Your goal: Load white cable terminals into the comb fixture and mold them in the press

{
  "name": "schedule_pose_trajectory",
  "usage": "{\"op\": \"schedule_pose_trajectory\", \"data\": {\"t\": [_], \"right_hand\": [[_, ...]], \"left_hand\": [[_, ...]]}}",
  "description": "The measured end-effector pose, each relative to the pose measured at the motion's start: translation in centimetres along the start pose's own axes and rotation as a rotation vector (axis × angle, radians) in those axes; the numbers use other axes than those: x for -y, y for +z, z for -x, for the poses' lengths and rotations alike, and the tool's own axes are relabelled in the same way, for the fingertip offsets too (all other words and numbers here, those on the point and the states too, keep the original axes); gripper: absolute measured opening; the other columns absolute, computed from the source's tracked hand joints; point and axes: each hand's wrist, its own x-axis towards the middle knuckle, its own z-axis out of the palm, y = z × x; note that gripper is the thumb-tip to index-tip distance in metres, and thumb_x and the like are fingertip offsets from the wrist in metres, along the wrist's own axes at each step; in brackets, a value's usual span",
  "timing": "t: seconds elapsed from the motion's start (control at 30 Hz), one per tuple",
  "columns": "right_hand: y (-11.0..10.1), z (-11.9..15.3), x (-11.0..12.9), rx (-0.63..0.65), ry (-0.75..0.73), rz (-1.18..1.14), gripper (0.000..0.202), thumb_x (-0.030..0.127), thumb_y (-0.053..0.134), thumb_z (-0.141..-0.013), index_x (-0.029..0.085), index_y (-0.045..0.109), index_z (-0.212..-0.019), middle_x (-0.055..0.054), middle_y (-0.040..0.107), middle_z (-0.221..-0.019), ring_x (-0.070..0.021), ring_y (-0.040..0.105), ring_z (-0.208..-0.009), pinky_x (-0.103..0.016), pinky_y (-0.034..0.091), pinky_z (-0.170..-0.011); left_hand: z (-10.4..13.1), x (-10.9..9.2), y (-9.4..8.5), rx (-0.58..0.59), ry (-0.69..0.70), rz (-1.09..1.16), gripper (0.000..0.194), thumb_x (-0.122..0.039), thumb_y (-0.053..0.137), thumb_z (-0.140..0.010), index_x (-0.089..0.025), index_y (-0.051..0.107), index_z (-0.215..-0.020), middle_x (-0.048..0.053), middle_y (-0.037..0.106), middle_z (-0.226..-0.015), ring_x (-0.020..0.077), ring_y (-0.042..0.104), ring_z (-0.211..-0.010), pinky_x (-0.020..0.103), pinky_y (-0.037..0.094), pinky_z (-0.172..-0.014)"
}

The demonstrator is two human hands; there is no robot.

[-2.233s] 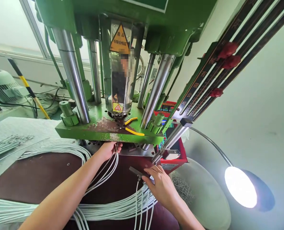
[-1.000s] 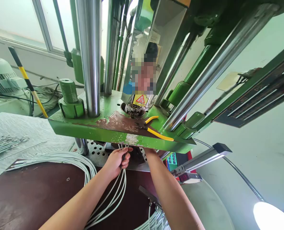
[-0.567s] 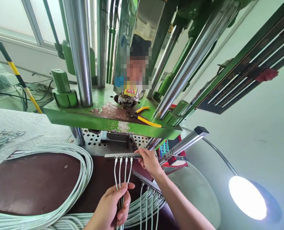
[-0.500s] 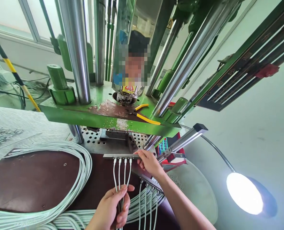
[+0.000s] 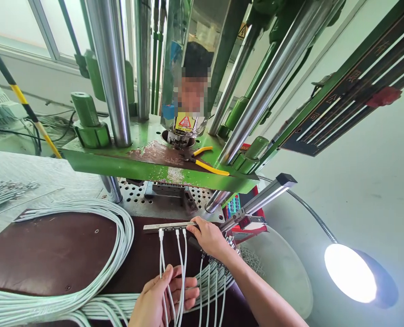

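Observation:
My right hand [image 5: 208, 235] is closed on the right end of a narrow metal bar [image 5: 166, 226], held over the brown work surface. White cables [image 5: 180, 254] with white plug ends hang down from the bar's near edge, two close together at the left and two at the right, with a gap between. Lower down, these cables run through my left hand [image 5: 167, 293], whose thumb presses on the left ones while its fingers are loosely stretched behind the others. Beside my right forearm, a second bar [image 5: 218, 263] with cables on it is partly hidden.
A green press [image 5: 147, 170] with steel columns stands ahead, yellow-handled pliers [image 5: 210, 168] lying on its plate. Coiled white cables [image 5: 120, 236] cover part of the brown surface [image 5: 58, 254]. A lit lamp [image 5: 350, 274] is at the right.
My left hand's fingers have loosened and spread behind the cables. The second plug from the left has shifted toward the leftmost one, leaving a gap. The bar has tilted slightly.

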Motion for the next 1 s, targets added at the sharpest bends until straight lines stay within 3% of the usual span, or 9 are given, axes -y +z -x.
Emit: {"op": "schedule_pose_trajectory", "data": {"t": [0.17, 0.47, 0.7, 0.8, 0.87, 0.93, 1.0], "right_hand": [[0.0, 0.1, 0.2, 0.005, -0.042, 0.071, 0.026, 0.038, 0.04, -0.1, 0.019, 0.057, -0.106, -0.006, 0.07, -0.101, -0.0217, 0.066, -0.098, -0.028, 0.042, -0.077], [0.8, 0.0, 0.2, 0.019, -0.067, 0.13, 0.025, 0.039, 0.04, -0.1, 0.021, 0.056, -0.107, -0.006, 0.071, -0.102, -0.0206, 0.068, -0.094, -0.026, 0.042, -0.07], [1.3, -0.5, -0.3, 0.018, -0.03, 0.169, 0.027, 0.037, 0.037, -0.101, 0.017, 0.055, -0.104, -0.01, 0.071, -0.095, -0.025, 0.069, -0.089, -0.028, 0.041, -0.065], [1.3, -0.4, -0.2, 0.025, -0.041, 0.182, 0.026, 0.037, 0.037, -0.102, 0.018, 0.055, -0.104, -0.009, 0.072, -0.095, -0.0228, 0.069, -0.09, -0.027, 0.041, -0.066], [1.2, -0.3, -0.1, 0.032, -0.058, 0.196, 0.025, 0.037, 0.037, -0.102, 0.02, 0.055, -0.104, -0.007, 0.072, -0.096, -0.0207, 0.069, -0.09, -0.025, 0.041, -0.066], [1.1, -0.3, 0.0, 0.033, -0.062, 0.217, 0.025, 0.037, 0.037, -0.102, 0.019, 0.055, -0.103, -0.006, 0.072, -0.096, -0.0202, 0.069, -0.089, -0.025, 0.041, -0.064], [1.1, -0.4, 0.1, 0.026, -0.055, 0.235, 0.026, 0.038, 0.037, -0.102, 0.019, 0.055, -0.103, -0.006, 0.072, -0.092, -0.0203, 0.069, -0.087, -0.025, 0.041, -0.063]], "left_hand": [[0.9, -0.1, -0.1, -0.02, -0.016, 0.028, 0.023, -0.021, 0.072, -0.077, -0.008, 0.065, -0.094, 0.024, 0.076, -0.091, 0.0344, 0.074, -0.084, 0.04, 0.061, -0.074], [0.8, 0.1, -0.6, -0.07, -0.071, 0.104, 0.018, -0.026, 0.067, -0.082, -0.01, 0.069, -0.091, 0.022, 0.076, -0.096, 0.0353, 0.07, -0.099, 0.043, 0.059, -0.083], [2.2, -0.1, -0.3, -0.034, -0.086, 0.072, 0.025, -0.031, 0.066, -0.083, -0.01, 0.07, -0.095, 0.021, 0.075, -0.102, 0.0331, 0.072, -0.096, 0.041, 0.057, -0.085], [1.5, -1.2, 1.0, -0.04, -0.013, 0.031, 0.027, -0.033, 0.059, -0.087, -0.01, 0.066, -0.102, 0.02, 0.076, -0.092, 0.029, 0.074, -0.081, 0.04, 0.058, -0.076], [0.5, -1.6, 2.0, -0.029, -0.008, -0.007, 0.028, -0.034, 0.054, -0.09, -0.011, 0.064, -0.103, 0.015, 0.076, -0.075, 0.0213, 0.069, -0.056, 0.032, 0.056, -0.056], [-0.1, -1.3, 2.5, -0.019, 0.0, -0.038, 0.029, -0.037, 0.054, -0.089, -0.012, 0.064, -0.101, 0.006, 0.067, -0.055, 0.0107, 0.049, -0.034, 0.021, 0.039, -0.037], [0.0, -0.3, 2.2, 0.009, 0.041, -0.085, 0.033, -0.044, 0.061, -0.085, -0.014, 0.065, -0.098, -0.002, 0.055, -0.043, 0.0053, 0.03, -0.028, 0.017, 0.022, -0.032]]}}
